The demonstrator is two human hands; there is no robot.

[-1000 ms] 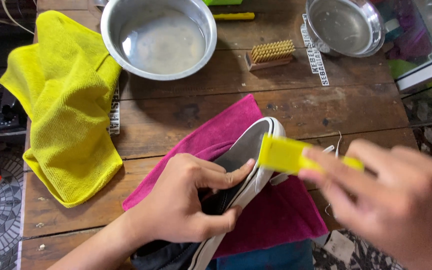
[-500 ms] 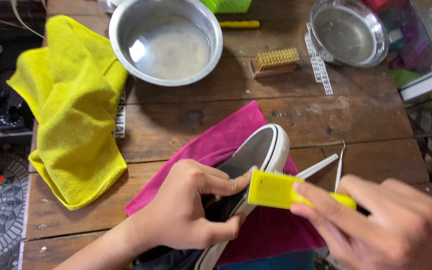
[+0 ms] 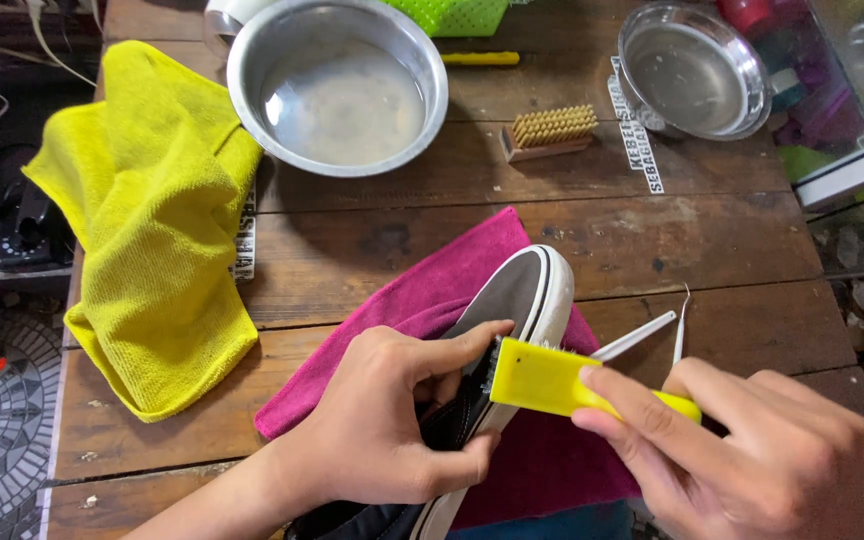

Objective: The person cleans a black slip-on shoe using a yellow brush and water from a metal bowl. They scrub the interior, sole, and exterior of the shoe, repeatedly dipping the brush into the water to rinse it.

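A person's left hand (image 3: 382, 430) clamps around a grey canvas slip-on shoe with a white rubber sole (image 3: 517, 300), thumb along the top and fingers tucked into the opening. The shoe lies tilted on its side on a magenta microfibre cloth (image 3: 422, 300) spread over a worn wooden plank table (image 3: 732, 240), toe pointing away.

The right hand (image 3: 762, 460) grips the handle of a yellow plastic scrubbing brush (image 3: 542, 378). Compared with a second ago, the brush head has travelled left and down, from the toe end to the side of the shoe beside the left thumb, where its bristles now press against the white sole edge. This reads as a scrubbing stroke moving along the sole.

Beside the right hand lie a thin white stick (image 3: 634, 336) and a slender metal hook pick (image 3: 680, 325). Further away sit a steel bowl of cloudy water (image 3: 337, 85), a small wooden bristle brush (image 3: 550, 131), a second steel bowl (image 3: 692, 65) and a crumpled yellow cloth (image 3: 152, 220).
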